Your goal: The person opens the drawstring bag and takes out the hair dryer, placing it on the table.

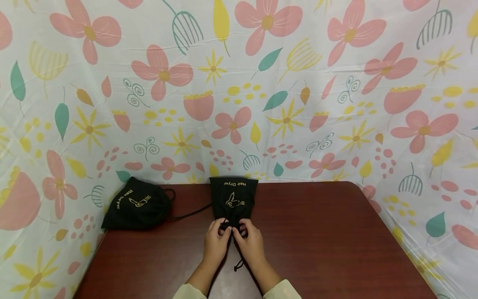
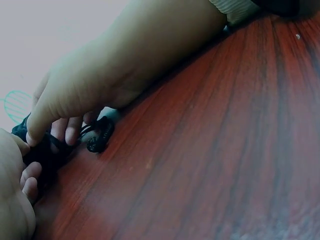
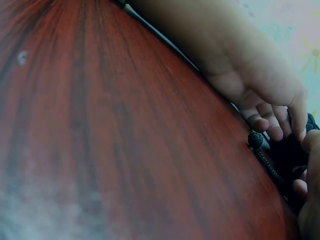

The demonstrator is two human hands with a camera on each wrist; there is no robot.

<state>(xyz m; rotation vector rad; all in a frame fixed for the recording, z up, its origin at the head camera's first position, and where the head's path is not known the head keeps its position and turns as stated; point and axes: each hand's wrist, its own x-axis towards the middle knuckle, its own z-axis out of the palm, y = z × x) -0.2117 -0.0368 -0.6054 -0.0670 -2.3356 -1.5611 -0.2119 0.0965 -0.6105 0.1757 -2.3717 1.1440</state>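
Observation:
A black drawstring bag (image 1: 234, 197) printed "Hair Dryer" lies near the table's back edge, its gathered mouth toward me. My left hand (image 1: 215, 244) pinches the left side of that mouth with thumb and fingers. From the right, my right hand (image 1: 250, 245) pinches the same mouth, both thumbs close together. A cord end (image 1: 238, 266) hangs out below the hands onto the table; the right wrist view shows its knotted tip (image 3: 255, 138). The fingers hide most of the bag's opening. In the left wrist view, dark bag cloth (image 2: 49, 157) shows between the hands.
A second, fuller black "Hair Dryer" bag (image 1: 140, 209) lies at the table's back left corner, and a black cord (image 1: 192, 214) runs between the bags. The table (image 1: 317, 241) is dark reddish wood. A floral cloth (image 1: 231, 91) hangs behind and at both sides.

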